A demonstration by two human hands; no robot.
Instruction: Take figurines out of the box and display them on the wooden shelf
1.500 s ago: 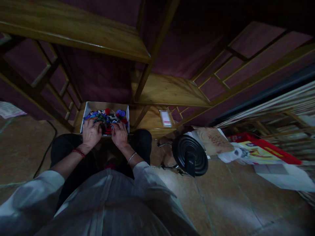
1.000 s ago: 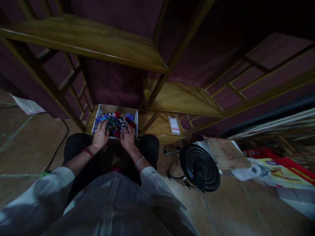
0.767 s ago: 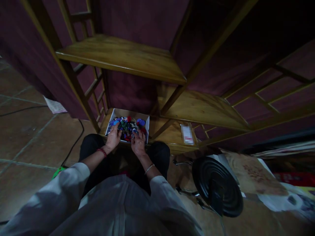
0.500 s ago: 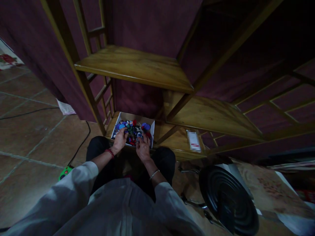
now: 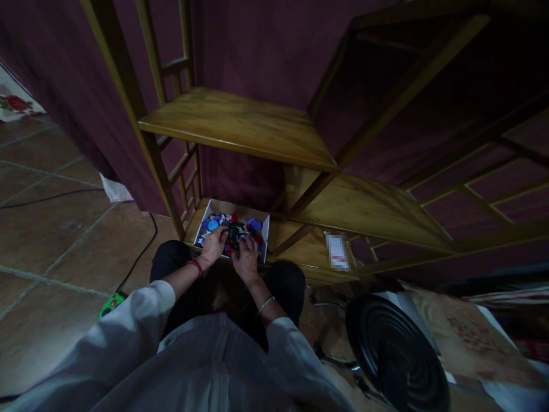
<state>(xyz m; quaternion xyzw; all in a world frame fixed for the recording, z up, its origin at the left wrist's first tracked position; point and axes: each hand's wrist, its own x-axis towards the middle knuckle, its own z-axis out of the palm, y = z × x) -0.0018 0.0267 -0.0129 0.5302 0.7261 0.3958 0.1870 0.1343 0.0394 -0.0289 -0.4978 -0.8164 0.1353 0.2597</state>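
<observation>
A shallow white cardboard box (image 5: 266, 236) stands on the low wooden shelf between my knees. It holds many small loose pieces in blue, purple, red, white and black, among them a light blue disc (image 5: 213, 225). My left hand (image 5: 213, 247), with a red bead bracelet at the wrist, is closed at the fingertips on a dark green-black tangled piece (image 5: 232, 232) above the other pieces. Just right of it, my right hand (image 5: 246, 260) reaches over the box's near side. Its fingers are spread downward, close to the dark piece; the fingertips are partly lost among the pieces.
The wooden shelf unit (image 5: 240, 129) rises in front, with a slanted post right of the box. A white packet (image 5: 338, 252) lies farther right on the low shelf. A round black stool seat (image 5: 397, 355) stands at lower right. A green device (image 5: 112, 304) and cable lie on the left floor.
My left hand has moved slightly right, with the dark piece, toward the box's middle. My right hand has shifted a little left and nearer to me, its fingers now more spread. The view tilts slightly.
</observation>
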